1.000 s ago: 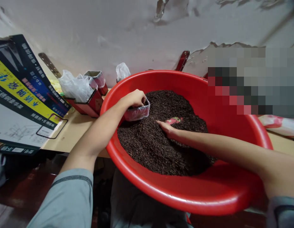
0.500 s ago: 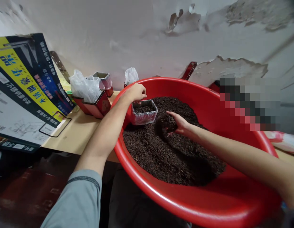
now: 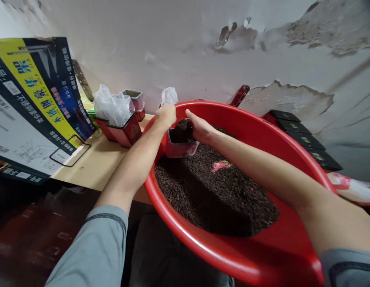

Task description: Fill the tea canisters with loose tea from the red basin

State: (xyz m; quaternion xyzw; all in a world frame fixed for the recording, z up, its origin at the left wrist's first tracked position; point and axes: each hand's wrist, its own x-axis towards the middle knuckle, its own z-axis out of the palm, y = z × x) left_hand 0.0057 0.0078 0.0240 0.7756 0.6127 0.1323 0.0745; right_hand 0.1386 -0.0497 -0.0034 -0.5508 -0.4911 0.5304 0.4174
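Note:
A big red basin point(image 3: 262, 255) holds a heap of dark loose tea leaves point(image 3: 214, 191). My left hand point(image 3: 166, 114) grips the far rim of a small foil-lined red box point(image 3: 180, 148) that stands on the leaves at the basin's far left. My right hand point(image 3: 199, 128) is cupped over the box with a dark handful of leaves between palm and box. A small pink-red packet point(image 3: 220, 164) lies on the leaves right of the box.
On the wooden table point(image 3: 95, 167) left of the basin stand red tins with plastic liners point(image 3: 120, 119). A large printed carton point(image 3: 29, 103) leans at the far left. Dark flat lids point(image 3: 304, 139) lie stacked behind the basin at right.
My right hand scooped up leaves from the heap and carried them left over the box. The pink packet shows again. My left hand stayed on the box.

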